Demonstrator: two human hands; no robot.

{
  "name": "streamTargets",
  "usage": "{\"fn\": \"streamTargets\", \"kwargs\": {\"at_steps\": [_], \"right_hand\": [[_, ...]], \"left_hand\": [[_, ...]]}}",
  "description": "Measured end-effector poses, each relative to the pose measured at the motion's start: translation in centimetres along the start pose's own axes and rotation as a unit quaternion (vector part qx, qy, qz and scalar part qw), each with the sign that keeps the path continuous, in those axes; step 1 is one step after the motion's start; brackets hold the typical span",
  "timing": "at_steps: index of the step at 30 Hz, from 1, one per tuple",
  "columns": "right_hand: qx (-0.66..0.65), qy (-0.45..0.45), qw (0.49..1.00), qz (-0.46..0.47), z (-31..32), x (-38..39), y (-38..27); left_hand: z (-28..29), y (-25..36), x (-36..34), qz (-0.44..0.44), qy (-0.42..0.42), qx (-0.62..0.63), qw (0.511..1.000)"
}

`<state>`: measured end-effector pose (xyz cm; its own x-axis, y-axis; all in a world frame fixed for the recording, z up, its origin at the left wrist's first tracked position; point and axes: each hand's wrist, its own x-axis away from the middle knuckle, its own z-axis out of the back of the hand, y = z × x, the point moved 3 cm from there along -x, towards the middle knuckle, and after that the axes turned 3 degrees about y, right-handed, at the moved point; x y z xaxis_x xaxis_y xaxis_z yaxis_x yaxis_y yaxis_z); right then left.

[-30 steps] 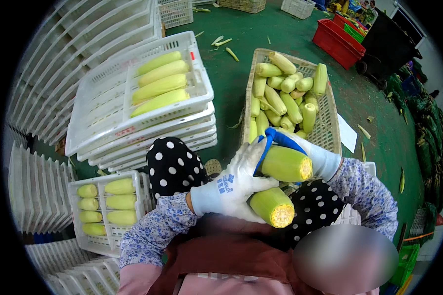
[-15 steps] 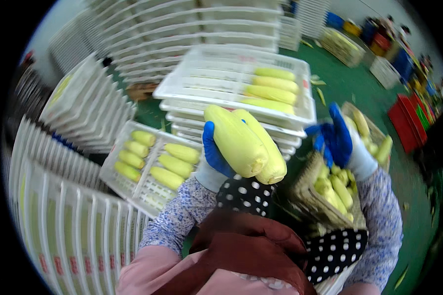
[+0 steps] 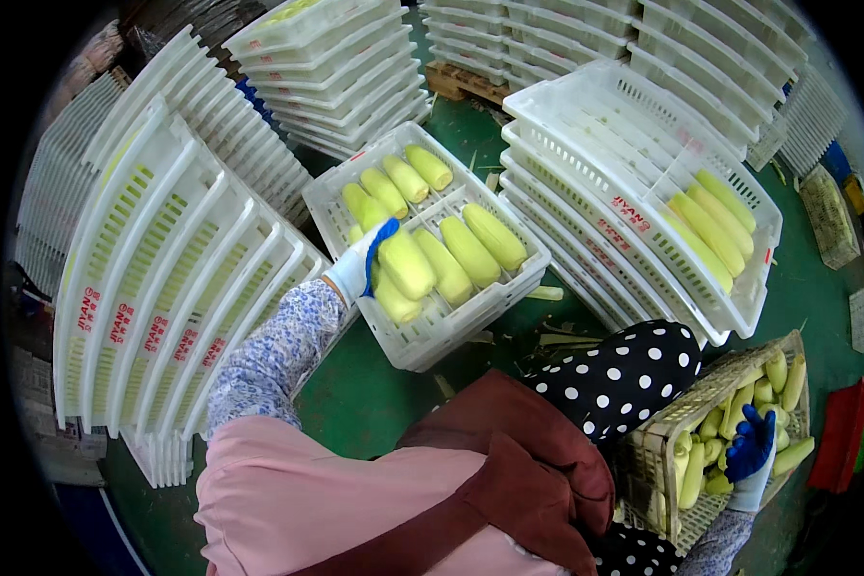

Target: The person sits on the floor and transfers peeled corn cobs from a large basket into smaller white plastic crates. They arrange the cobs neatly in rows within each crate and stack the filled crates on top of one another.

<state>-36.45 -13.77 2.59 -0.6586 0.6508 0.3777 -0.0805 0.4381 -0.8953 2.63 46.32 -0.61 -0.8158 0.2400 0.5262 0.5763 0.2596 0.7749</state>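
My left hand, in a white glove with blue fingers, is closed round the side of pale green ears of corn. The upper ear of corn partly covers another just below it, over the near left of a white slotted crate. Beside them in this crate, several ears of corn lie in two rows either side of a divider. At the lower right, my right hand, gloved alike, is over a worn beige crate heaped with ears of corn. Its fingers are apart and hold nothing that I can see.
To the right of the middle stands a crate stack, its top crate holding several ears of corn. Tall white stacks rise at the left and back. A red bin is at the far right, on green floor.
My view has swung left. My left hand has brought the two ears of corn from in front of me to the low crate. My right hand has lowered to the beige crate.
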Motion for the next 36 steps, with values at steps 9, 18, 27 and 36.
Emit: {"fn": "streamTargets", "kwargs": {"at_steps": [9, 18, 27, 36], "right_hand": [[0.175, 0.032, 0.983, -0.038, 5.2, 2.4, 3.6], [0.177, 0.370, 0.904, 0.119, 17.2, 12.4, 3.2], [0.561, 0.180, 0.791, -0.165, 16.9, 18.2, 2.9], [0.679, -0.105, 0.727, -0.022, 6.0, 10.3, 8.9]], "left_hand": [[3.9, -0.6, -5.0, -0.063, 0.212, -0.411, 0.884], [-31.8, 0.0, 4.3, -0.330, -0.184, -0.184, 0.907], [-51.1, -11.5, 19.5, -0.102, -0.573, -0.188, 0.791], [-53.1, -24.6, 15.0, 0.192, -0.513, -0.217, 0.808]]}}
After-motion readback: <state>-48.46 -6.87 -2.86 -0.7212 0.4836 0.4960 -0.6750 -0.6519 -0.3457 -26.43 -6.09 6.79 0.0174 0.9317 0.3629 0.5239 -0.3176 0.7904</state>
